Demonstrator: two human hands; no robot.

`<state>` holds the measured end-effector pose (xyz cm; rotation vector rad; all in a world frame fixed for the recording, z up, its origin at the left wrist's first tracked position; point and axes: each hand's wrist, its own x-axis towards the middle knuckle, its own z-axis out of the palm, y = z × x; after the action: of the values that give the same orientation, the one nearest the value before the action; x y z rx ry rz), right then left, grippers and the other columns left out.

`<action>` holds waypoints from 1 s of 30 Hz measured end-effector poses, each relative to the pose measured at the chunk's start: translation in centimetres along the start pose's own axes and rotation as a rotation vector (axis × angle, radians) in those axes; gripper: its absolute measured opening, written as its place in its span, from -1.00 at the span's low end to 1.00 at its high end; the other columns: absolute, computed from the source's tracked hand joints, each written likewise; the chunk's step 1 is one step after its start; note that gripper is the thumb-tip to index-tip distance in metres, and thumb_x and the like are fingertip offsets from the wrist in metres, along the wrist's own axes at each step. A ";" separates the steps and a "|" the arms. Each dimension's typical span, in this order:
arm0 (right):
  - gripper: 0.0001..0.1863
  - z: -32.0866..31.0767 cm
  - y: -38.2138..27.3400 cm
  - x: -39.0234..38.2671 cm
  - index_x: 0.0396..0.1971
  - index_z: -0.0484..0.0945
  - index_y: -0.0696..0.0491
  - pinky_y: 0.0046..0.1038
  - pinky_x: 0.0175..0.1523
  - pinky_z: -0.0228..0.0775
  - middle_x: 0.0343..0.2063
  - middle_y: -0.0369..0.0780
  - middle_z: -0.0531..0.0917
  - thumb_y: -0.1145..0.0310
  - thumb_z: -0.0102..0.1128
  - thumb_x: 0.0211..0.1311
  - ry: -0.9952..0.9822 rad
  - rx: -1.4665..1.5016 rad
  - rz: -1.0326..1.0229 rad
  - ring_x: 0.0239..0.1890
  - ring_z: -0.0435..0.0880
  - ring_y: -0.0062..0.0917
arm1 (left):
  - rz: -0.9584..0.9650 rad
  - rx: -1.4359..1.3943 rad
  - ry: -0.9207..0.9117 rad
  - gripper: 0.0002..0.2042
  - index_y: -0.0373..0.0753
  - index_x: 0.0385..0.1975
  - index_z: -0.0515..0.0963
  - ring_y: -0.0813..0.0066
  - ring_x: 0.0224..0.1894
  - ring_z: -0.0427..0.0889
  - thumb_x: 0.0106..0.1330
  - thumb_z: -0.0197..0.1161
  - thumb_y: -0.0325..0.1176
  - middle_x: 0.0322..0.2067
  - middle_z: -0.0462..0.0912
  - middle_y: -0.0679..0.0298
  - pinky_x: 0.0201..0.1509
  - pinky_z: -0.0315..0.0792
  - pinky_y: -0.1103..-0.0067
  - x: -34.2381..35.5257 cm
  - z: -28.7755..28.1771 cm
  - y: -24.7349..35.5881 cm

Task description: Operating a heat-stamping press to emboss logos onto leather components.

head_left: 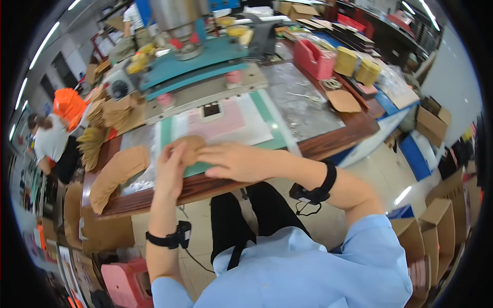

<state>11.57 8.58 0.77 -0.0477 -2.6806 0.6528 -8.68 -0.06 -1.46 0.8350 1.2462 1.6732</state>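
Evidently the left hand (172, 165) has its fingers closed around a small tan piece (191, 147) with a rounded edge, which sits above the near part of the green mat (194, 169), close to the table's front edge (328, 141). The right hand (231, 161) reaches across with its fingers stretched out, their tips at the piece's right side; whether they pinch it or only touch it, I cannot tell.

Beyond the hands lies a white sheet with a pink area (226, 122), bearing a small pale frame with a dark window (210, 111), and behind that stands the press with teal plates (192, 69).

The likeliest slip is at the piece itself: if the left fingers loosen while the right ones only brush its side, it could drop onto the mat or over the wooden edge. A fingertip catching the near border of the sheet could push it askew and carry the frame along. To the left, the fanned row of tan pieces (118, 173) runs down to the table edge, so a sideways swing of the left forearm could spill its near end. The loose cable (199, 261) below the left wristband (172, 237) could also snag and tug that arm
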 end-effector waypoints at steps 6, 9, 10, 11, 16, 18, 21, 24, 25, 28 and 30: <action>-0.71 -7.2 2.9 -8.6 -0.14 0.53 0.11 -0.35 0.08 0.33 -0.10 -0.08 0.55 0.28 0.08 0.21 0.312 -0.113 0.420 -0.04 0.51 -0.24 | 0.182 0.254 0.188 -0.81 -0.28 -0.20 0.46 0.61 -0.14 0.49 0.23 0.21 -0.40 -0.26 0.54 0.32 -0.04 0.38 0.63 0.2 -6.6 4.5; -0.79 -12.0 6.5 -15.3 -0.40 0.55 0.14 -0.26 -0.17 0.38 -0.41 -0.08 0.59 0.29 0.18 0.07 0.546 -0.388 0.641 -0.30 0.55 -0.18 | 0.264 0.584 0.277 -0.75 -0.34 -0.09 0.43 0.55 -0.07 0.47 0.24 0.16 -0.45 -0.13 0.51 0.26 0.00 0.37 0.61 1.5 -13.0 7.4; -0.75 -13.2 7.4 -17.4 -0.40 0.52 0.14 -0.27 -0.14 0.36 -0.40 -0.09 0.58 0.27 0.23 0.03 0.528 -0.641 0.648 -0.24 0.54 -0.21 | 0.375 0.723 0.355 -0.74 -0.35 -0.08 0.42 0.52 -0.05 0.47 0.25 0.15 -0.46 -0.10 0.50 0.23 0.01 0.36 0.60 1.7 -13.5 7.4; -0.71 -13.9 8.6 -19.0 -0.39 0.50 0.15 -0.27 -0.12 0.35 -0.39 -0.11 0.57 0.26 0.28 -0.02 0.543 -0.684 0.682 -0.20 0.52 -0.24 | 0.485 0.863 0.433 -0.74 -0.36 -0.06 0.41 0.49 -0.04 0.46 0.26 0.13 -0.47 -0.08 0.48 0.21 0.02 0.36 0.59 1.9 -13.8 7.3; -0.74 -15.3 9.9 -21.2 -0.50 0.57 0.16 -0.37 -0.11 0.38 -0.36 -0.15 0.60 0.27 0.34 -0.09 0.552 -0.406 0.894 -0.20 0.55 -0.33 | 0.549 0.941 0.286 -0.73 -0.30 -0.05 0.42 0.36 0.04 0.42 0.24 0.13 -0.48 0.00 0.44 0.14 0.08 0.32 0.50 2.2 -10.8 3.4; -0.75 -15.8 11.1 -22.6 -0.50 0.61 0.16 -0.43 -0.16 0.40 -0.40 -0.16 0.63 0.28 0.34 -0.09 0.573 -0.261 0.940 -0.28 0.59 -0.41 | 0.534 0.973 0.167 -0.75 -0.27 -0.09 0.45 0.35 0.05 0.42 0.22 0.14 -0.47 0.01 0.44 0.15 0.07 0.32 0.50 1.2 -6.2 2.6; -0.79 -16.5 11.1 -23.1 -0.47 0.64 0.19 -0.53 -0.24 0.40 -0.49 -0.18 0.66 0.34 0.27 -0.03 0.544 -0.145 0.959 -0.41 0.59 -0.57 | 0.517 1.009 0.067 -0.79 -0.26 -0.15 0.48 0.34 0.05 0.42 0.22 0.14 -0.46 0.01 0.44 0.17 0.05 0.33 0.50 -1.2 -0.8 2.2; -0.82 -16.9 11.3 -23.2 -0.48 0.64 0.21 -0.57 -0.29 0.39 -0.54 -0.23 0.67 0.40 0.20 0.00 0.528 -0.114 0.971 -0.47 0.56 -0.63 | 0.491 1.013 0.012 -0.82 -0.26 -0.19 0.49 0.34 0.05 0.42 0.21 0.14 -0.44 0.03 0.44 0.17 0.04 0.34 0.50 -2.2 0.6 2.0; -0.82 -16.9 11.3 -23.1 -0.49 0.64 0.22 -0.58 -0.31 0.39 -0.54 -0.24 0.66 0.41 0.18 0.00 0.530 -0.107 0.977 -0.49 0.56 -0.64 | 0.479 1.012 -0.004 -0.82 -0.26 -0.20 0.50 0.34 0.05 0.42 0.21 0.14 -0.44 0.03 0.43 0.17 0.04 0.34 0.50 -2.3 0.7 2.0; -0.82 -16.3 10.4 -21.2 -0.49 0.62 0.23 -0.61 -0.40 0.37 -0.60 -0.28 0.63 0.41 0.15 0.04 0.580 -0.257 0.926 -0.55 0.53 -0.69 | 0.478 1.003 -0.007 -0.84 -0.29 -0.22 0.50 0.38 0.00 0.46 0.23 0.13 -0.45 0.00 0.46 0.16 0.01 0.37 0.54 -3.1 0.3 1.8; -0.80 -15.2 8.9 -18.8 -0.51 0.61 0.20 -0.57 -0.43 0.38 -0.67 -0.26 0.60 0.35 0.16 0.03 0.618 -0.164 0.957 -0.61 0.55 -0.64 | 0.475 0.951 -0.042 -0.85 -0.32 -0.23 0.50 0.43 -0.06 0.50 0.24 0.12 -0.48 -0.05 0.50 0.16 -0.04 0.40 0.57 -3.3 0.1 1.6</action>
<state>34.13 20.87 2.59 -1.3812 -1.9732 0.5281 -7.64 -3.19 0.06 1.8297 1.9475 1.3263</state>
